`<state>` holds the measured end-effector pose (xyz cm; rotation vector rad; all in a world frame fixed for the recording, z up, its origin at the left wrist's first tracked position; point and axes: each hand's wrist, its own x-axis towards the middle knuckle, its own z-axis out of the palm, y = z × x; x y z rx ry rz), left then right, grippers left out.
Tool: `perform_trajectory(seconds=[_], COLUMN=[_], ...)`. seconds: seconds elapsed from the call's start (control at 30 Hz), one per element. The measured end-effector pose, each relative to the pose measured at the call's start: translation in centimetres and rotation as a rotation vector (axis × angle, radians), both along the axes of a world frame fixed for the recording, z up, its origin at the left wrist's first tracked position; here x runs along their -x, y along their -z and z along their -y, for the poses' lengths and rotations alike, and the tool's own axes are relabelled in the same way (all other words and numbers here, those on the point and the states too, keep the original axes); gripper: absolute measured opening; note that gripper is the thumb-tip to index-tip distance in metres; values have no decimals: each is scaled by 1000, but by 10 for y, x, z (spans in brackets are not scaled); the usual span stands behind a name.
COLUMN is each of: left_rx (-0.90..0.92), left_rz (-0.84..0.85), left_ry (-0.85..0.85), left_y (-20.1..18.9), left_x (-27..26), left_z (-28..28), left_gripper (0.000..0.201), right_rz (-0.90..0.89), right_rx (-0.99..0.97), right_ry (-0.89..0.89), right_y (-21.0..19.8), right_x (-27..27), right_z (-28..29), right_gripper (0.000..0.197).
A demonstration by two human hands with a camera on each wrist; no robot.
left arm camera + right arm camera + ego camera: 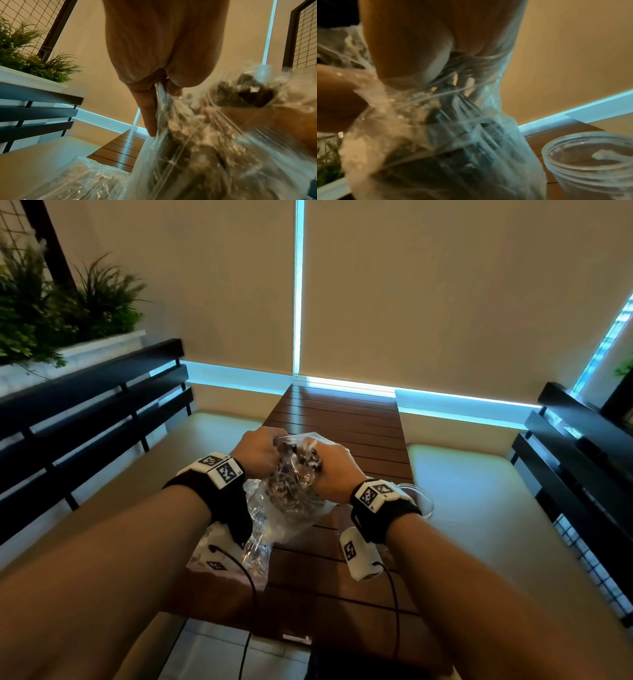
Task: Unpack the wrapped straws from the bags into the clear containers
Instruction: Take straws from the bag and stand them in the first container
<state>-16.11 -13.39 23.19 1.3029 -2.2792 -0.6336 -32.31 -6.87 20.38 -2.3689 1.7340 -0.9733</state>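
A clear plastic bag of wrapped straws [291, 494] is held up above the wooden table [342, 419]. My left hand [260, 451] grips the bag's top on its left side, and my right hand [330, 465] grips the top on its right. In the left wrist view my fingers [149, 108] pinch the plastic of the bag [197, 148]. In the right wrist view the bag [453, 135] hangs under my curled hand [436, 54]. A clear round container [590, 159] stands on the table right of the bag; in the head view the container [423, 498] peeks past my right wrist.
A second bag of straws [222, 556] lies on the table's near left, seen also in the left wrist view as a second bag [82, 180]. Dark slatted benches [85, 405] with pale cushions flank the table. A planter [51, 313] stands at the back left.
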Motion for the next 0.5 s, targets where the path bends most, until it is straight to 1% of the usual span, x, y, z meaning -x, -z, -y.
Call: perform_trajectory(seconds=[0.07, 0.13, 0.23, 0.3, 0.37, 0.43, 0.5], left_rx=[12, 24, 57, 63, 68, 72, 87], left_rz=[-9, -29, -73, -86, -76, -67, -77], left_ry=[-19, -35, -41, -24, -20, -14, -10], left_y=[0, -1, -6, -9, -12, -15, -16], left_x=[1, 3, 8, 12, 16, 22, 29], left_z=[2, 4, 12, 23, 35, 52, 66], left_gripper=[14, 17, 12, 10, 11, 22, 23], right_rz=[84, 177, 367, 456, 532, 618, 704], right_rx=[-19, 20, 102, 137, 172, 230, 281], right_ry=[71, 138, 214, 269, 329, 383, 411], right_y=[-3, -9, -20, -29, -40, -51, -62], right_x=[-5, -10, -12, -13, -12, -7, -2], right_z=[6, 12, 25, 32, 38, 43, 50], right_gripper=[23, 22, 23, 14, 8, 10, 23])
